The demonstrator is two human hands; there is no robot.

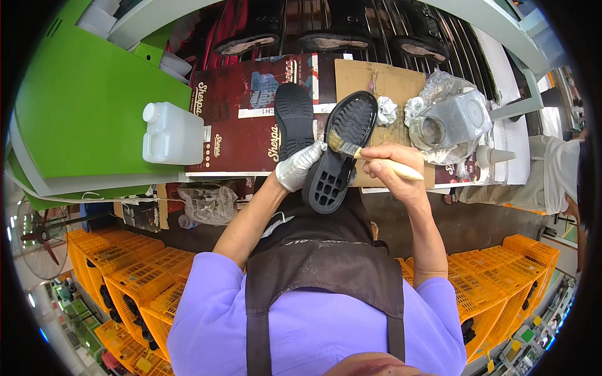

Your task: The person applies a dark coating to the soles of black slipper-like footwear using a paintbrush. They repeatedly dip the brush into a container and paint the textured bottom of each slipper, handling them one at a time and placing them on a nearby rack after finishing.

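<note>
My left hand (300, 166), in a pale glove, grips the edge of a black shoe sole (342, 169) by its waist. The sole is tilted, its inner face with ridges and square hollows turned up. Bare, my right hand (396, 168) holds a paintbrush (407, 170) by its light wooden handle. The brush's bristles touch the sole's middle, near its left rim. Just left of it, a second black sole (293, 119) lies on the dark red cardboard (235, 147), partly covered at its lower end by my gloved hand.
A white plastic jug (172, 135) stands at the left beside a green panel (94, 100). Right of the sole are crumpled white wads (387, 110) and a clear container (454, 119) in plastic wrap. Black shoes (335, 34) line the rack behind. Orange crates (150, 276) stand around me.
</note>
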